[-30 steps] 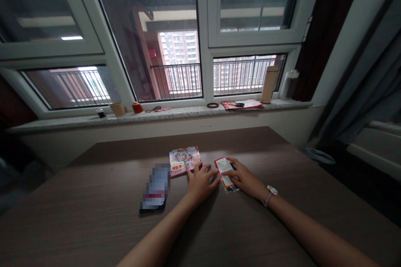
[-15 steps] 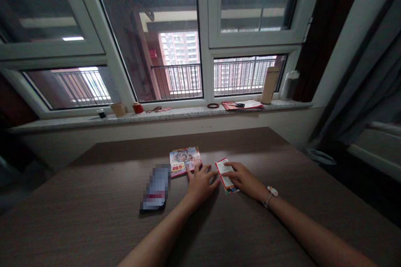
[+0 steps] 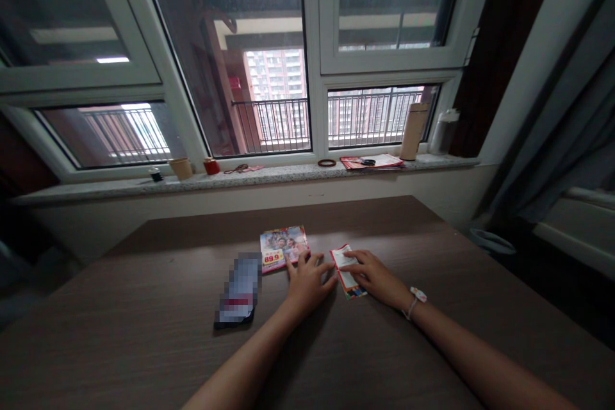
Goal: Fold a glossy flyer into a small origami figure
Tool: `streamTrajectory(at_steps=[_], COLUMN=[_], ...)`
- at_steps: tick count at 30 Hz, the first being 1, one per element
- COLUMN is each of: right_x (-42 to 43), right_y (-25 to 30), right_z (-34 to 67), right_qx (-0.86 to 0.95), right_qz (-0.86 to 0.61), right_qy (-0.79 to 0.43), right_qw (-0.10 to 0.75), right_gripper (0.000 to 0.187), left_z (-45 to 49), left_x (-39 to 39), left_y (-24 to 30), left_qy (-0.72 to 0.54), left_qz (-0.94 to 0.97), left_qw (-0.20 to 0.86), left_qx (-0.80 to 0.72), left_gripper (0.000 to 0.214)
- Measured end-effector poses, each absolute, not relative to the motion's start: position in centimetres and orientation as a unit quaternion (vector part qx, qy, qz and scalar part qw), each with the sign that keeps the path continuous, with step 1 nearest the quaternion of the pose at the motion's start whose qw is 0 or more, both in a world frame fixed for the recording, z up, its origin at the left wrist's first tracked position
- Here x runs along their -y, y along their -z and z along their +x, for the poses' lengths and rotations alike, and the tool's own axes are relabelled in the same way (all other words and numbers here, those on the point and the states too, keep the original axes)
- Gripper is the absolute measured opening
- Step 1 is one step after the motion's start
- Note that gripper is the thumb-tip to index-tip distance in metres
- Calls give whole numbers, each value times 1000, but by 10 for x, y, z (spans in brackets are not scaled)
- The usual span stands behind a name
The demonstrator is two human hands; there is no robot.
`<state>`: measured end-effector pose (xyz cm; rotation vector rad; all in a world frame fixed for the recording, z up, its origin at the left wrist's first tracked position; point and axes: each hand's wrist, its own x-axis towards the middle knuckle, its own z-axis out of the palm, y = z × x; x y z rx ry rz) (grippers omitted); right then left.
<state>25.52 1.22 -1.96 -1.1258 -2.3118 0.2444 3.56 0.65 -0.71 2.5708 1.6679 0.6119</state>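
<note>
My left hand (image 3: pixel 310 280) rests on the brown table (image 3: pixel 158 346) with its fingers spread. Its fingertips reach the lower right corner of a printed flyer (image 3: pixel 278 245) that carries a photo and a price. My right hand (image 3: pixel 377 275), with a bracelet (image 3: pixel 417 295) at the wrist, lies over a narrow folded paper (image 3: pixel 344 262). Its fingers are stretched out on top of that paper, which shows a white face, red edges and a coloured lower end. Left of the flyer lies a phone (image 3: pixel 239 288) with its screen blurred out.
Beyond the table runs a stone windowsill (image 3: pixel 283 172). On it stand a paper cup (image 3: pixel 180 168), a red thread spool (image 3: pixel 211 166), a dark ring (image 3: pixel 327 163), stacked papers (image 3: pixel 384 161) with scissors (image 3: pixel 368 162), a tan flask (image 3: pixel 414 131) and a white bottle (image 3: pixel 445 131).
</note>
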Motion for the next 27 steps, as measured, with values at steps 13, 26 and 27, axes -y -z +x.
streamTrajectory(at_steps=[13,26,27], right_x=[-9,-10,-10], right_y=[14,13,14], right_z=[253,253,253], right_qx=[861,844,843], right_qz=[-429,-456,-458], right_qy=[-89,-116,-118], right_qw=[257,256,257], right_gripper=[37,37,36], left_z=[37,37,37], left_x=[-5,-5,-5], left_y=[4,1,0], left_qy=[-187,-179,-178], left_qz=[821,816,816], left_qw=[15,39,39], left_qx=[-540,-549,-548], left_gripper=[29,30,30])
